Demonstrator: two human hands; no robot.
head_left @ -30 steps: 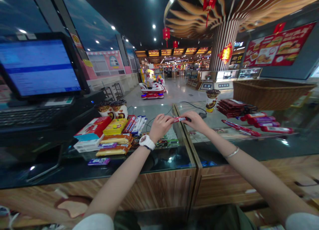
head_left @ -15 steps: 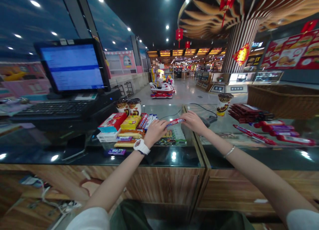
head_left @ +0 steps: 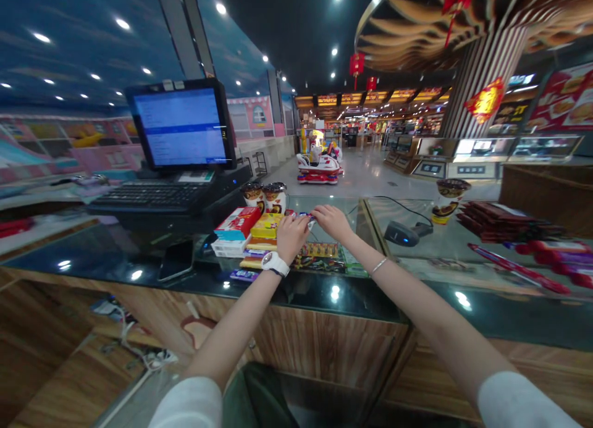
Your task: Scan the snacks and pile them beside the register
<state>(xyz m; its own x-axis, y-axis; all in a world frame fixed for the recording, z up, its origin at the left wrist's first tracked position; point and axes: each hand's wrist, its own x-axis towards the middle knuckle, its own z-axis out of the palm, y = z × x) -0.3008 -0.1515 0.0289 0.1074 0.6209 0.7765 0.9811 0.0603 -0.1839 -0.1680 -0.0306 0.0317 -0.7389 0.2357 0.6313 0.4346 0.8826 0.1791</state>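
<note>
My left hand [head_left: 293,235] is closed at the right edge of a group of packaged snacks on the glass counter. Close beside it, my right hand [head_left: 332,223] is closed too. A small candy stick [head_left: 310,218] shows between the fingers of both hands, mostly covered by them. Left of my hands lie a red and white box [head_left: 238,223], a yellow pack [head_left: 267,225] and several bars. A purple pack [head_left: 244,275] lies nearer the counter's front edge.
A monitor [head_left: 180,128], keyboard [head_left: 141,194] and dark phone [head_left: 176,260] are at the left. On the right are a scanner [head_left: 402,233], a cup [head_left: 448,201], dark red packs [head_left: 504,221], a long red stick [head_left: 516,267] and a basket [head_left: 546,196].
The view has turned left. My right hand has come closer to my left hand, and the stick that stretched between them is now mostly covered.
</note>
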